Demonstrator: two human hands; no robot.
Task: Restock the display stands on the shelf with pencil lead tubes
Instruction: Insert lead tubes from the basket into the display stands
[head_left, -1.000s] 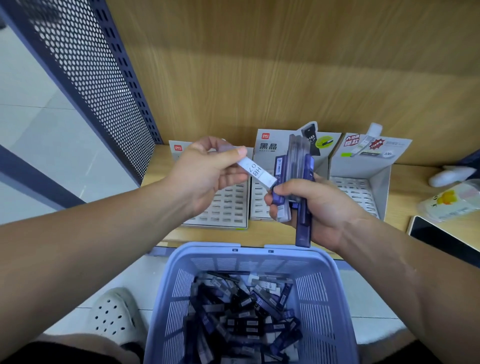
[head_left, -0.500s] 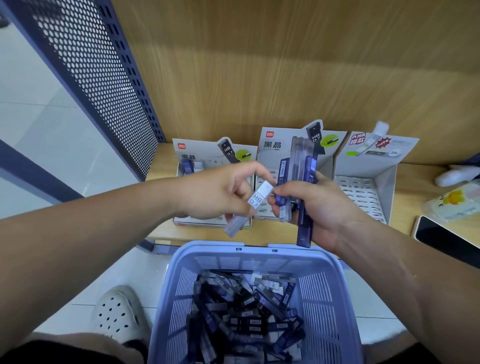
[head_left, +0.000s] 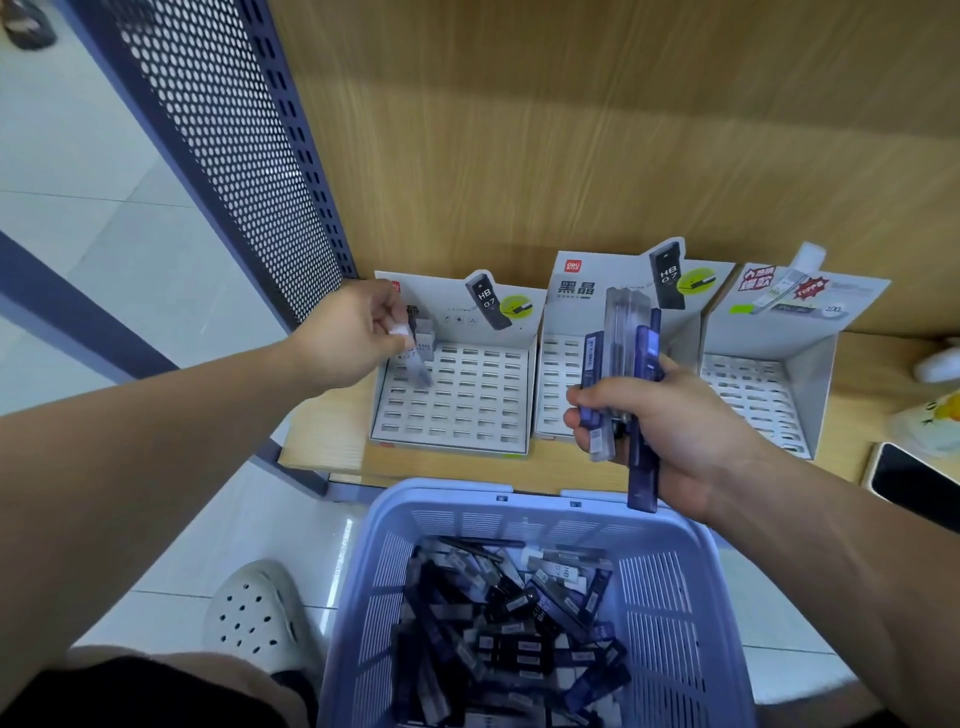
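Note:
Three white cardboard display stands sit on the wooden shelf: the left stand (head_left: 470, 410), the middle stand (head_left: 563, 306) and the right stand (head_left: 748, 384). My left hand (head_left: 353, 340) is shut on one clear pencil lead tube (head_left: 415, 364), tip down over the back left slots of the left stand, beside a tube or two standing there. My right hand (head_left: 670, 421) grips a bundle of lead tubes (head_left: 621, 374), blue and clear, in front of the middle stand. A lilac plastic basket (head_left: 670, 597) below holds several more dark tubes.
A perforated dark metal side panel (head_left: 234, 145) bounds the shelf on the left. A phone (head_left: 914, 478), a yellow-printed packet (head_left: 930, 421) and a white object (head_left: 937, 364) lie at the shelf's right end. My white clog (head_left: 257, 618) rests on the tiled floor.
My left hand took a clear tube from near the right hand's bundle and carried it left and back to the left stand's rear corner. The right hand stayed roughly where it was.

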